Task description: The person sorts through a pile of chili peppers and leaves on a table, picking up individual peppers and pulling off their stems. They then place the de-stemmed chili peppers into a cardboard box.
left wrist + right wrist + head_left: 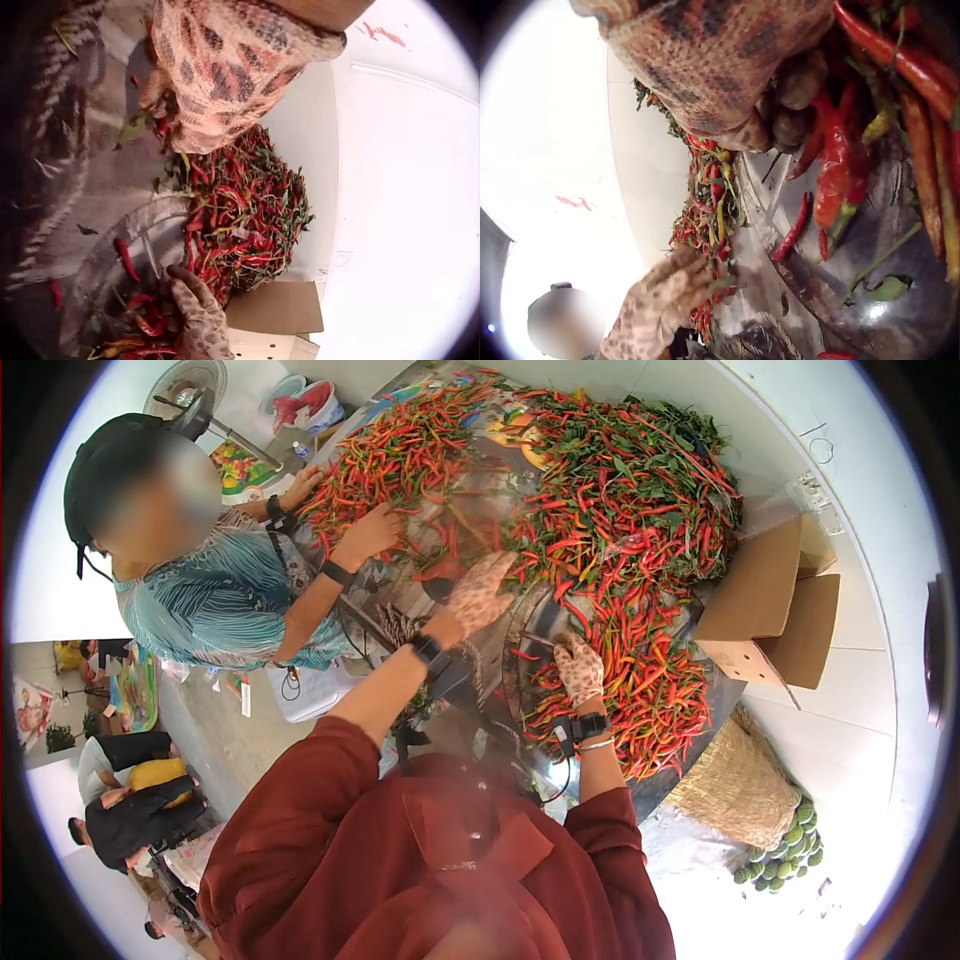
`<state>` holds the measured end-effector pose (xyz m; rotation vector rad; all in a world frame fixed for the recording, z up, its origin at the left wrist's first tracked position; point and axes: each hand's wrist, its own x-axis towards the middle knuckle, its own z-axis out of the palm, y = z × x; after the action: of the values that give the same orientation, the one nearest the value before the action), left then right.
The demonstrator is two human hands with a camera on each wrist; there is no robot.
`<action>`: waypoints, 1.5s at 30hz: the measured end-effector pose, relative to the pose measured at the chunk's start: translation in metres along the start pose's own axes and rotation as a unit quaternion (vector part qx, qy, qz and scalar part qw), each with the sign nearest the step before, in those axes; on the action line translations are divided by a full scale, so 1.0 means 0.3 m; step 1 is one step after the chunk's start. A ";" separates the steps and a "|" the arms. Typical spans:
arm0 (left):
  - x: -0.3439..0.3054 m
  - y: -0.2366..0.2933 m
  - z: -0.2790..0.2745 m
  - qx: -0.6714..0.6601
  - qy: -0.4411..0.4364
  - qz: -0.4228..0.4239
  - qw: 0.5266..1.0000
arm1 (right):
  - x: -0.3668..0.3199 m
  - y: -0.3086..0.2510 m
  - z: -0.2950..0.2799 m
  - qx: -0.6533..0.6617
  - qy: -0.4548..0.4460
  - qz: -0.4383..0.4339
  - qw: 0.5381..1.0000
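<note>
Both hands wear spotted, leopard-print gloves. In the head view my left hand (480,595) reaches over the table, beside the leafy chili heap (630,490). Up close in the left wrist view, its curled fingers pinch a red chili pepper (162,126), mostly hidden by the glove. My right hand (580,670) is at the edge of a nearer pile of loose red chilies (665,695). The right wrist view has its fingers curled at red chili peppers (832,169), with dark fingertips. A thin strip (536,638) runs out by those fingertips; I cannot tell what it is.
A person in a teal patterned top (220,610) works at another chili pile (400,450) on the left. An open cardboard box (750,590) stands right of the table, near a woven sack (740,770) and green round produce (785,850). A fan (190,390) stands behind.
</note>
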<state>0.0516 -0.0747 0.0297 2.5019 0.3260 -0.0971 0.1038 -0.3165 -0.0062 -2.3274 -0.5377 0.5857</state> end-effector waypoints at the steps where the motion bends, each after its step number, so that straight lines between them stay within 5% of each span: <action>1: 0.047 0.021 0.012 0.022 0.007 -0.017 1.000 | -0.003 -0.001 -0.002 -0.002 0.002 0.002 1.000; 4: 0.128 0.051 0.036 0.092 -0.046 -0.087 0.991 | -0.015 -0.021 -0.010 0.024 0.013 0.002 1.000; 9: 0.032 0.009 0.062 0.109 -0.085 -0.017 0.990 | -0.007 -0.010 0.005 0.022 0.010 -0.006 1.000; 11: -0.051 -0.009 0.063 0.064 -0.044 0.060 0.995 | -0.005 -0.002 0.006 0.006 0.012 0.000 1.000; 15: -0.180 -0.081 0.063 -0.033 -0.048 0.054 0.997 | -0.010 -0.037 -0.018 0.006 0.007 0.017 1.000; 19: -0.260 -0.217 0.108 0.053 0.071 0.087 0.992 | -0.001 0.026 0.030 0.077 0.025 -0.014 0.997; 25: -0.264 -0.244 0.008 0.070 0.066 0.057 0.994 | -0.004 -0.006 0.003 0.005 0.022 0.006 1.000; 29: -0.259 -0.229 0.004 -0.087 0.020 -0.102 0.991 | -0.001 0.021 0.021 0.000 0.015 0.012 1.000; 31: -0.263 -0.209 0.020 0.044 0.178 0.065 0.981 | 0.002 0.026 0.025 -0.005 0.033 -0.018 0.999; 33: -0.280 -0.231 0.053 0.097 0.154 0.052 0.982 | 0.002 0.025 0.027 -0.015 0.035 -0.025 0.999; 35: -0.305 -0.341 0.155 -0.170 0.065 -0.019 0.983 | -0.004 0.024 0.023 -0.038 0.040 -0.037 0.998; 37: -0.332 -0.344 0.186 -0.171 0.048 -0.051 0.983 | -0.001 0.024 0.024 -0.037 0.034 -0.033 0.998; 39: -0.340 -0.249 0.131 0.186 -0.090 -0.001 0.978 | 0.010 0.016 0.022 -0.038 0.027 -0.029 0.998; 40: -0.369 -0.485 0.392 -0.096 0.023 0.037 0.994 | 0.018 -0.006 0.013 -0.031 0.008 -0.019 0.999; 41: -0.363 -0.456 0.374 -0.097 0.023 0.036 0.994 | 0.024 -0.032 0.005 -0.025 -0.011 -0.009 1.000; 43: -0.309 -0.248 0.208 -0.222 -0.063 -0.113 0.966 | 0.041 -0.117 -0.011 -0.042 -0.016 0.002 0.999; 44: -0.262 -0.046 0.036 -0.052 -0.110 -0.143 0.982 | 0.056 -0.149 -0.013 -0.072 -0.031 0.003 0.997; 45: -0.258 -0.054 0.072 -0.052 -0.109 -0.144 0.982 | 0.074 -0.181 -0.010 -0.102 -0.048 0.004 0.994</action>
<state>-0.0271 -0.0907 0.0141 2.2984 0.5817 -0.4547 0.1118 -0.2690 0.0274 -2.5036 -0.6599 0.6774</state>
